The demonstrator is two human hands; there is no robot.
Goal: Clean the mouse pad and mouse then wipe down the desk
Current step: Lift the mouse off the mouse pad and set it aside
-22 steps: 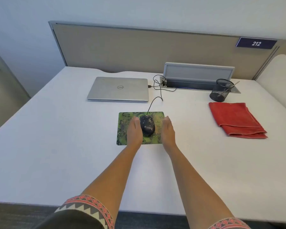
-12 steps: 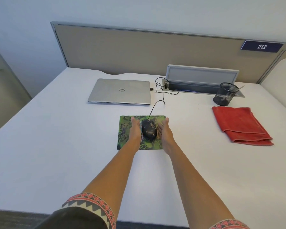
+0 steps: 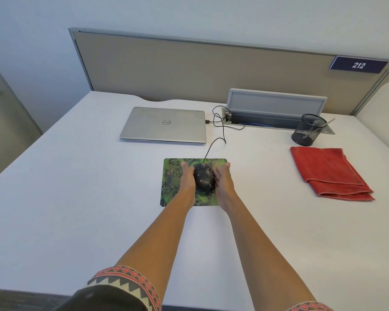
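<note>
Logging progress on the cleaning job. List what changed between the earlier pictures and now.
Both hands closed inward on the speckled black corded mouse: the left hand and right hand now lie against its sides, where a gap showed earlier. The mouse stays on the green patterned mouse pad; the folded red cloth and shut silver laptop lie untouched.

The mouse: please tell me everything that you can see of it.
The mouse is black, rounded, looks like plastic, and is speckled with pale dirt. It lies flat on the green mouse pad, its black cable running toward the laptop. The left hand and right hand flank it, fingers against its sides.
</note>
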